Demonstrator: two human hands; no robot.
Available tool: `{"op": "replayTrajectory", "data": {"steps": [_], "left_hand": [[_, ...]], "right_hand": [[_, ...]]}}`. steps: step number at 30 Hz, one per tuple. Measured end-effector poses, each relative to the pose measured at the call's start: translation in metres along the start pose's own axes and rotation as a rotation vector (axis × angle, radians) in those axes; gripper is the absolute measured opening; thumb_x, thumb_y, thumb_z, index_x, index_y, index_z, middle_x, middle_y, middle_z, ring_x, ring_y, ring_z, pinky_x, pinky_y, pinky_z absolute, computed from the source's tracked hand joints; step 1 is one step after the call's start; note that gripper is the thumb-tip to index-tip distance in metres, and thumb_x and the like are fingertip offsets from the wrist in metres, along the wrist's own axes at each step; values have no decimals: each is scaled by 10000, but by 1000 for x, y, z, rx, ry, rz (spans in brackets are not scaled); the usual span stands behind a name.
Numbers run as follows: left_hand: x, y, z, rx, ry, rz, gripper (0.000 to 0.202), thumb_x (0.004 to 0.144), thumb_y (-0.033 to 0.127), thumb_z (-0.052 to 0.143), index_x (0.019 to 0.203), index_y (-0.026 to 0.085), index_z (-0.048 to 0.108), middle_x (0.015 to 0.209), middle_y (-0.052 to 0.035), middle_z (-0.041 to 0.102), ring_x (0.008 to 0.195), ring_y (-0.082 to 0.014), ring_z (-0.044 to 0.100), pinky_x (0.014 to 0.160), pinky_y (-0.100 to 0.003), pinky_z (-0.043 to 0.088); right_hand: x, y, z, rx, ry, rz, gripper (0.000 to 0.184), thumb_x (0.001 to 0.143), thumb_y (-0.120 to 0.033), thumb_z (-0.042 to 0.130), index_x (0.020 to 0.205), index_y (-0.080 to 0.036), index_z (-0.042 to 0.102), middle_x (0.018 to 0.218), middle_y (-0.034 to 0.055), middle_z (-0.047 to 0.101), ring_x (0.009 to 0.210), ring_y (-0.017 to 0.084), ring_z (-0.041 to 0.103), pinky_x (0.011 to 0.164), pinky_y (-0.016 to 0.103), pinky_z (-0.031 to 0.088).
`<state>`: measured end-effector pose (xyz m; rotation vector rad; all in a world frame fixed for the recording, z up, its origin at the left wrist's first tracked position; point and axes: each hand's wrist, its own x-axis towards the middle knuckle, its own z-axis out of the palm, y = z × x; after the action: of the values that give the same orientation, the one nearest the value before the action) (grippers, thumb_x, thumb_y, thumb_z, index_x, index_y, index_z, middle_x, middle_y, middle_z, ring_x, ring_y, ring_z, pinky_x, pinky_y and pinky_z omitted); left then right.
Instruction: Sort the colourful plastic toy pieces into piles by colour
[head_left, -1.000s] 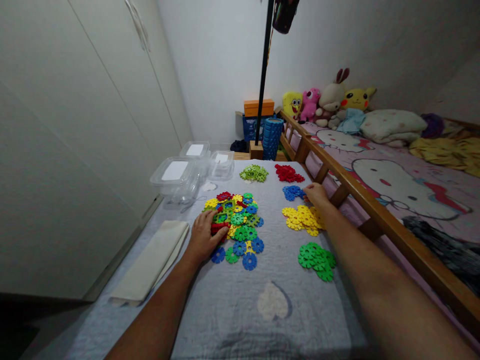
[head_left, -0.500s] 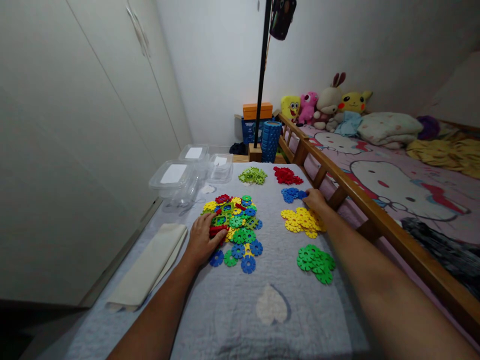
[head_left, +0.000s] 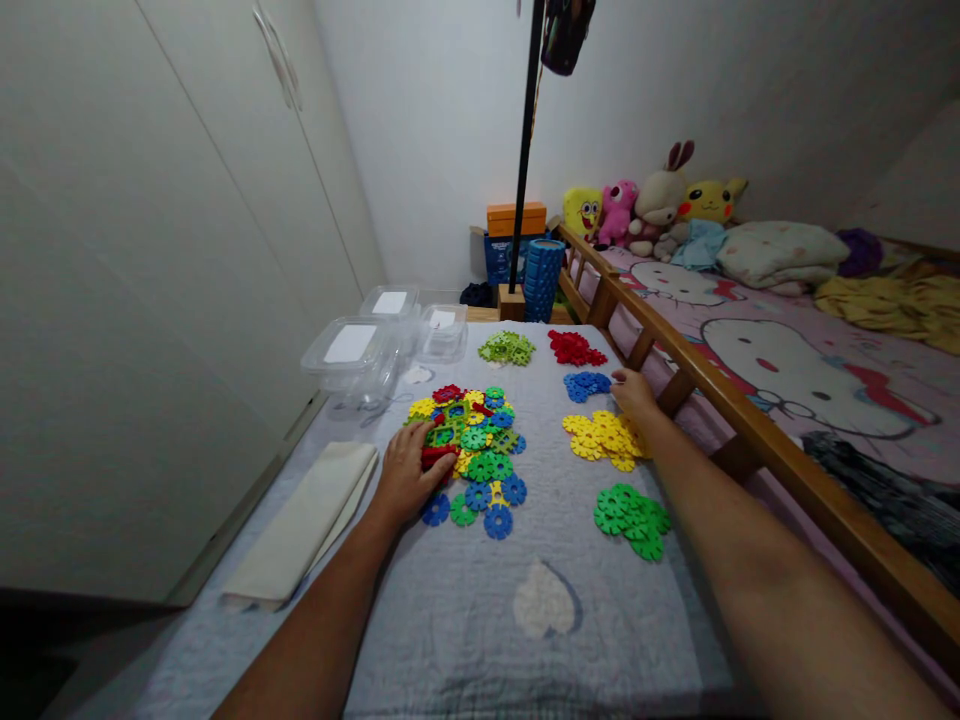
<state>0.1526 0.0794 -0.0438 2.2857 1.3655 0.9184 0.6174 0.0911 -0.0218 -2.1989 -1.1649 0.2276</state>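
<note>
My left hand (head_left: 409, 465) rests on the left side of a mixed pile of plastic snowflake discs (head_left: 476, 438), coloured red, yellow, green and blue. Its fingers lie over the pile with the thumb stretched out, and red pieces (head_left: 439, 456) show between thumb and forefinger. My right hand (head_left: 634, 392) is just right of a small heap of blue discs (head_left: 585, 386), fingers apart and nothing visible in them. Beneath its wrist sits a heap of yellow discs (head_left: 604, 437). Green discs (head_left: 631, 518) lie nearer to me.
Light green pieces (head_left: 507, 348) and red pieces (head_left: 575, 348) form heaps at the far end. Clear plastic boxes (head_left: 352, 365) stand at the back left, behind a folded cream cloth (head_left: 304, 525). A wooden bed rail (head_left: 697, 375) borders the right; a black pole (head_left: 525, 150) rises behind.
My right hand has let go of the blue disc at the heap's right end and drawn slightly right. My left hand stays on the mixed pile. The view has shifted slightly.
</note>
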Motion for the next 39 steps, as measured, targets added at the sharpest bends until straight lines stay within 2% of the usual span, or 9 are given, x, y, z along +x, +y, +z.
{"op": "replayTrajectory", "data": {"steps": [4,6,12,18,23,27,32,35,39], "left_hand": [[0,0,-1,-4,-8,7,567,859,521,625,1339,230,545,1351,-116,555,1301,-328,484,1137,-535,368],[0,0,-2,-1,-9,14,578,848,507,641,1345,228,540,1362,-123,546,1317,-331,474,1144,-535,361],[-1,2,-3,-4,34,12,545,855,488,644,1340,260,544,1332,-102,562,1314,-318,484,1147,-515,371],[-3,3,-3,-6,68,22,525,878,486,616,1325,218,553,1314,-121,582,1273,-318,513,1118,-518,399],[-3,1,0,3,77,20,526,876,491,626,1318,214,562,1304,-123,588,1275,-315,512,1122,-503,396],[-1,-3,2,18,73,28,546,875,498,630,1326,197,564,1306,-136,581,1270,-318,510,1125,-506,389],[-1,-4,2,26,58,17,543,872,497,632,1329,211,570,1336,-132,571,1289,-321,496,1127,-525,386],[0,-4,2,19,50,15,536,865,488,637,1325,219,575,1332,-127,576,1299,-320,495,1132,-527,384],[0,-3,1,17,46,1,523,862,476,638,1316,224,582,1319,-123,583,1299,-320,500,1136,-528,383]], "right_hand": [[-20,-17,-8,59,71,-28,332,764,-124,577,1071,-136,704,1127,129,728,1015,227,685,889,303,517],[-40,-36,-9,127,19,-127,298,775,-155,588,1048,-145,709,1080,106,736,962,214,687,874,307,519],[-118,-101,18,112,-473,-475,254,821,-180,616,1057,-164,710,957,71,740,854,187,667,800,296,504],[-154,-118,53,-142,-439,-590,456,791,-148,685,1242,-165,624,1171,118,659,1064,217,594,921,299,425],[-152,-120,54,-157,-450,-541,433,792,-186,705,1212,-161,604,1084,106,657,985,213,589,843,282,405],[-145,-120,47,-65,-477,-458,404,771,-132,689,1160,-180,596,875,24,658,800,167,567,714,253,377],[-116,-105,26,108,-484,-351,110,739,-149,660,840,-183,634,723,-17,618,677,137,546,637,240,373],[-86,-84,4,213,-388,-277,54,738,-181,636,790,-181,622,695,-18,610,642,131,556,610,231,399],[-44,-46,-24,181,-139,-60,104,716,-162,627,819,-170,624,669,-13,603,590,127,560,547,217,395]]}}
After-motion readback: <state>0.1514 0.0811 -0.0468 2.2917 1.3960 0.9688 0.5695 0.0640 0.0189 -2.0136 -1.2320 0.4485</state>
